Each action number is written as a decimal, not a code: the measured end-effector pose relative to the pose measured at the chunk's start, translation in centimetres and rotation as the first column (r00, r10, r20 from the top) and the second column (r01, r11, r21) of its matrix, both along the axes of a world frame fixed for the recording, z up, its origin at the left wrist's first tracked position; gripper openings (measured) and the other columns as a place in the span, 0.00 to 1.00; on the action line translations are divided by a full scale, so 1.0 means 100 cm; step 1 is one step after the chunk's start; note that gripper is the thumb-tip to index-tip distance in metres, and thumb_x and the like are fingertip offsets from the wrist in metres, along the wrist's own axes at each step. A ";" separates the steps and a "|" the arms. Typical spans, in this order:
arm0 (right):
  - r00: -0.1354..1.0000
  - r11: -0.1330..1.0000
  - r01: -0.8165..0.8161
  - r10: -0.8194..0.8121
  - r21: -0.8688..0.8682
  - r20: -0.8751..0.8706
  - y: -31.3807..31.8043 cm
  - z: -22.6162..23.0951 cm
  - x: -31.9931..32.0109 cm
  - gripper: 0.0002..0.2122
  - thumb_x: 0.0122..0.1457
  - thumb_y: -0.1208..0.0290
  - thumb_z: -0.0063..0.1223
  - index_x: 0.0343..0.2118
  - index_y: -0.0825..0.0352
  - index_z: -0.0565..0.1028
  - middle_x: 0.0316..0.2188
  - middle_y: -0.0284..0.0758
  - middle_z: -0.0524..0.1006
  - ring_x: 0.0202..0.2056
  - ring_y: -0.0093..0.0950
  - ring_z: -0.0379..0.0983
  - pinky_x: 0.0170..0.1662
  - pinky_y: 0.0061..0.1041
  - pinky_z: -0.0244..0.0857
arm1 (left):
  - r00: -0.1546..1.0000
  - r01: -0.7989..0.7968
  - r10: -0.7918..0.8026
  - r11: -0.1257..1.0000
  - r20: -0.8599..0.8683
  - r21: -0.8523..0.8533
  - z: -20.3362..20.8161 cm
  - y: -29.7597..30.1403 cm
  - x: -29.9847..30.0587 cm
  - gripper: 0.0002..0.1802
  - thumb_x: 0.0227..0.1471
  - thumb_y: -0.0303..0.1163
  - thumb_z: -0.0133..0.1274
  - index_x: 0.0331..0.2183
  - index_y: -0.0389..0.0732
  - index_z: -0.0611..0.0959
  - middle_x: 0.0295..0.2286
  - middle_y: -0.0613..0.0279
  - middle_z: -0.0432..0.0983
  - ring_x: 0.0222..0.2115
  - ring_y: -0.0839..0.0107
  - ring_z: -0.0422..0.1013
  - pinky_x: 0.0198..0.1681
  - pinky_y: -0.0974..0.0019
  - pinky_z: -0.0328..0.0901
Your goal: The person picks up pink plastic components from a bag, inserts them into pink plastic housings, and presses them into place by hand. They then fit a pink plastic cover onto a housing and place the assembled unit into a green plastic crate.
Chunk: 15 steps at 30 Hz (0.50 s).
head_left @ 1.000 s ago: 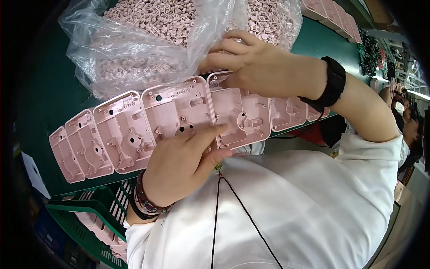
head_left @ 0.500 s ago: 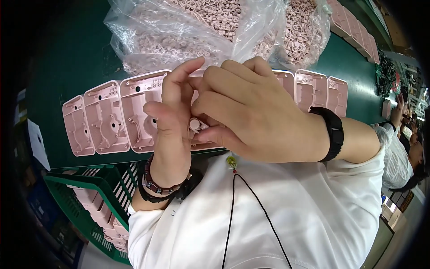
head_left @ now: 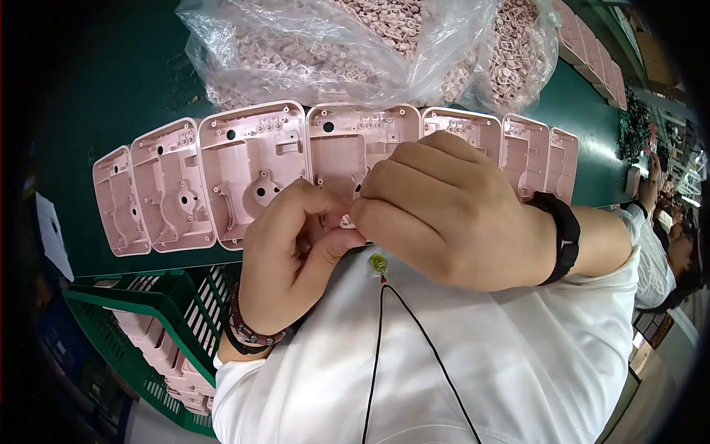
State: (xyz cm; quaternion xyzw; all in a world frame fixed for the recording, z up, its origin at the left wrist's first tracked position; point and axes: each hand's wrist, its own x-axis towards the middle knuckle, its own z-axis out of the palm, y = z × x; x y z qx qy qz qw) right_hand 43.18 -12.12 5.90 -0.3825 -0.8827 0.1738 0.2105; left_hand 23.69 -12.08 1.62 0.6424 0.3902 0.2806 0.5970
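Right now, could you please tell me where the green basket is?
In the head view, the green basket is at the lower left, below the left end of the row of pink cases and left of the left hand.

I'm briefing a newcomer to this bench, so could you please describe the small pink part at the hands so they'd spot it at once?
On the green table, find the row of pink housings; at its near edge, the left hand meets the right hand. The left one pinches the small pink part, unlike the pieces heaped in clear plastic beyond the row.
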 end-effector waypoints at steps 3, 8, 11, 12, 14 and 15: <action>0.992 0.994 -0.051 0.039 -0.093 -0.120 0.002 -0.006 -0.001 0.07 0.43 0.76 0.55 0.27 0.68 0.70 0.25 0.33 0.70 0.24 0.32 0.67 0.26 0.25 0.59 | 0.989 -0.056 0.070 0.992 0.127 -0.113 -0.001 -0.003 0.000 0.09 0.45 0.24 0.55 0.30 0.34 0.72 0.25 0.63 0.69 0.23 0.79 0.69 0.24 0.77 0.61; 0.944 0.944 -0.152 0.050 -0.294 -0.325 0.024 -0.015 0.002 0.06 0.44 0.77 0.54 0.24 0.69 0.68 0.23 0.34 0.69 0.24 0.33 0.67 0.28 0.30 0.61 | 0.985 -0.173 0.174 0.983 0.000 -0.062 -0.002 -0.003 -0.001 0.11 0.44 0.26 0.56 0.32 0.36 0.73 0.26 0.60 0.70 0.23 0.74 0.71 0.23 0.74 0.63; 0.988 0.977 -0.090 0.062 -0.195 -0.144 0.051 -0.027 0.012 0.05 0.44 0.77 0.53 0.23 0.69 0.68 0.24 0.33 0.68 0.25 0.32 0.67 0.28 0.29 0.62 | 0.939 -0.137 0.196 0.967 -0.284 0.214 0.000 0.005 0.004 0.13 0.43 0.29 0.57 0.33 0.38 0.74 0.27 0.60 0.70 0.22 0.71 0.71 0.22 0.72 0.63; 0.998 0.996 -0.058 0.060 -0.066 0.024 0.061 -0.030 0.015 0.05 0.43 0.77 0.53 0.22 0.68 0.69 0.25 0.33 0.68 0.27 0.32 0.68 0.29 0.28 0.62 | 0.874 -0.075 0.241 0.925 -0.423 0.373 0.002 0.007 0.007 0.13 0.43 0.31 0.57 0.34 0.38 0.75 0.28 0.60 0.70 0.22 0.69 0.71 0.22 0.71 0.64; 0.989 0.994 -0.108 0.107 0.000 0.097 0.073 -0.037 0.016 0.04 0.43 0.77 0.53 0.22 0.68 0.69 0.26 0.32 0.68 0.29 0.31 0.67 0.30 0.27 0.62 | 0.783 0.013 0.311 0.858 -0.538 0.514 0.003 0.008 0.010 0.14 0.42 0.32 0.57 0.34 0.39 0.76 0.28 0.61 0.69 0.22 0.68 0.71 0.22 0.70 0.64; 0.974 0.985 -0.161 0.148 0.059 0.172 0.078 -0.040 0.015 0.04 0.42 0.76 0.52 0.21 0.67 0.70 0.28 0.31 0.68 0.30 0.30 0.67 0.31 0.27 0.62 | 0.771 0.064 0.305 0.836 -0.559 0.544 0.000 0.007 0.010 0.15 0.42 0.33 0.57 0.34 0.40 0.76 0.28 0.61 0.69 0.22 0.67 0.70 0.22 0.69 0.65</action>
